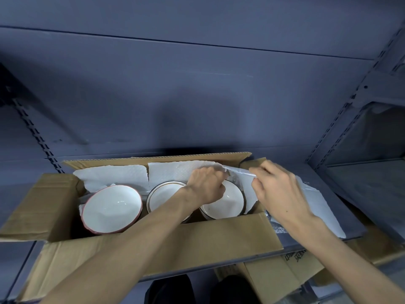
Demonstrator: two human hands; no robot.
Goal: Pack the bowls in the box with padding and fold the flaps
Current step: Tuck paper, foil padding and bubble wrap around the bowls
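Observation:
An open cardboard box (219, 235) sits on a grey metal shelf, its flaps spread outward. Three white bowls stand inside it in a row: a red-rimmed bowl (111, 209) at the left, a dark-rimmed bowl (163, 195) in the middle and another dark-rimmed bowl (228, 205) at the right. White padding sheets (114, 176) line the back wall. My left hand (206, 185) reaches over the right bowl and pinches the edge of a white padding sheet (238, 175). My right hand (278, 189) grips the same sheet at the box's right end.
More white padding (322, 211) lies on the shelf right of the box. Another cardboard box (291, 273) sits on the level below. A perforated shelf upright (341, 119) rises at the right, and another (35, 137) at the left. The shelf's back panel stands close behind the box.

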